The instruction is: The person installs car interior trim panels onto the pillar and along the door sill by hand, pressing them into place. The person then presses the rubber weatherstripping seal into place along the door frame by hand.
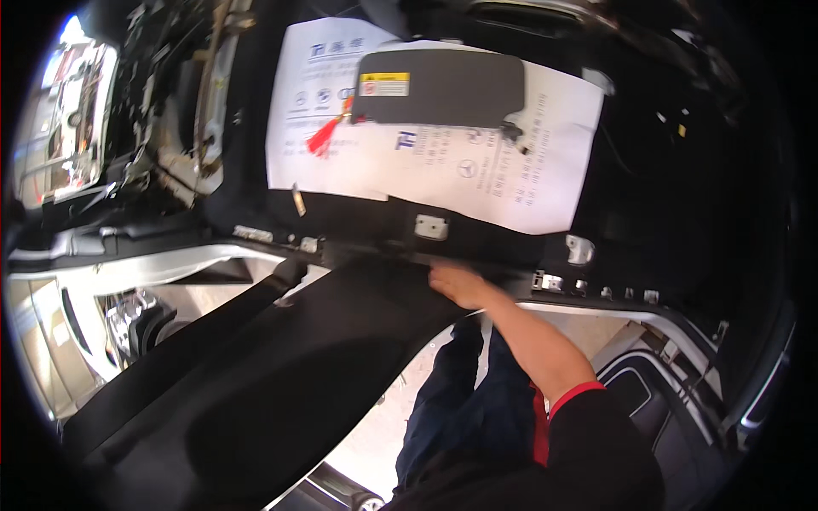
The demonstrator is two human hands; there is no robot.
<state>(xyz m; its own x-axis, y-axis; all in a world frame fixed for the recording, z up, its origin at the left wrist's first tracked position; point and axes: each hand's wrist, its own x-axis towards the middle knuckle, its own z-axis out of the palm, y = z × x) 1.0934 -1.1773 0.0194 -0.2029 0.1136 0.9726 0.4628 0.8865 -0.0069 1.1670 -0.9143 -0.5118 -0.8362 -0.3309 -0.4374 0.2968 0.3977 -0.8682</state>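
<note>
Black trim panel (281,375) is under my right hand (458,284), whose fingers press flat against its upper edge where it meets the dark frame; I can't tell if they curl round it. The panel's long axis runs from that hand down toward my lower left. My left hand is out of view. Beyond, a grey sun visor (439,88) lies on white printed paper sheets (528,170), a red tassel (324,136) beside it.

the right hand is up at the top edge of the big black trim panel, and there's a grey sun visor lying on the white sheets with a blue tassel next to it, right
Not quite: the tassel is red, not blue, as the head view shows. The rest holds: the right hand is at the top edge of the black trim panel, and the grey sun visor lies on the white sheets.
</note>
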